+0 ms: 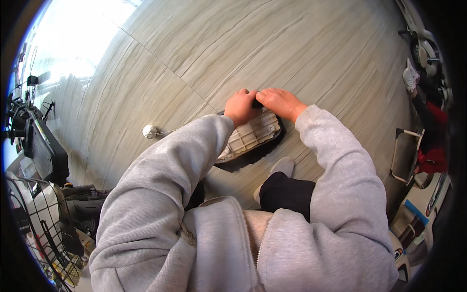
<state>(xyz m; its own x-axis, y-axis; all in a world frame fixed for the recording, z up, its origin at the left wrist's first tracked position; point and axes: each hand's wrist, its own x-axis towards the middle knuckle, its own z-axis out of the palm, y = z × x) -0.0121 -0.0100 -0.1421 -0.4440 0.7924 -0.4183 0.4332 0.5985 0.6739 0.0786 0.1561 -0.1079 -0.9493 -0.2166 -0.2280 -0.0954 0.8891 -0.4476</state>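
Note:
What looks like a scooter seat is below my hands, its pale ribbed plastic underside turned up and black cover material round its edge. My left hand is closed at the seat's far edge, with fingers curled on the black material. Right beside it, my right hand is also closed on that edge, its fingertips meeting the left hand's at a dark bit of the cover. A white ball of string lies on the floor to the left, and a thread runs from it toward my left forearm, which hides the rest.
Pale veined floor tiles spread ahead. A black wire basket and dark scooter parts stand along the left. At the right are a person's leg with a white shoe, a metal frame and light-coloured vehicle bodies. My shoe is near the seat.

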